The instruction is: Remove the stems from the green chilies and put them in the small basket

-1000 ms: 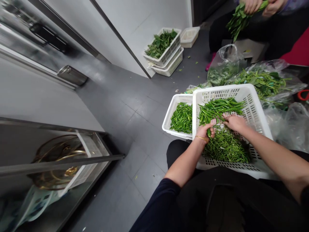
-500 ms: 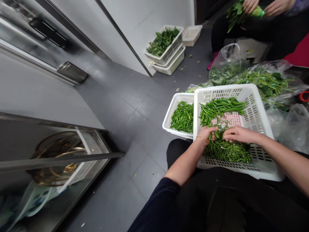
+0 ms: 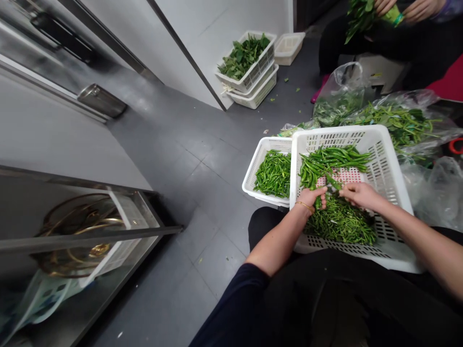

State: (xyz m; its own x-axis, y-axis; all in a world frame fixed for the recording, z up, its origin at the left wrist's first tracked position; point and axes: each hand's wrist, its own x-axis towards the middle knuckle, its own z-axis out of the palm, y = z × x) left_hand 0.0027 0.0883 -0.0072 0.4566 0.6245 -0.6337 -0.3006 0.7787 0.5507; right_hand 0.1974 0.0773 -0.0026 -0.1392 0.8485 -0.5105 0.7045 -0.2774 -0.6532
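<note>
Green chilli (image 3: 333, 182) in pinch of right hand (image 3: 358, 195), at its 10 o'clock; long axis about 10 to 4. Left hand (image 3: 313, 198), at chilli's 8 o'clock, farther, curled round more chillies (image 3: 318, 202), count unclear.

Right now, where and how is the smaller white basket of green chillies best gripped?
Probably pinch the smaller basket by its raised left rim, coming from the left: that rim stands exposed and the chillies lie below it, while the larger basket hides the right edge.
</note>
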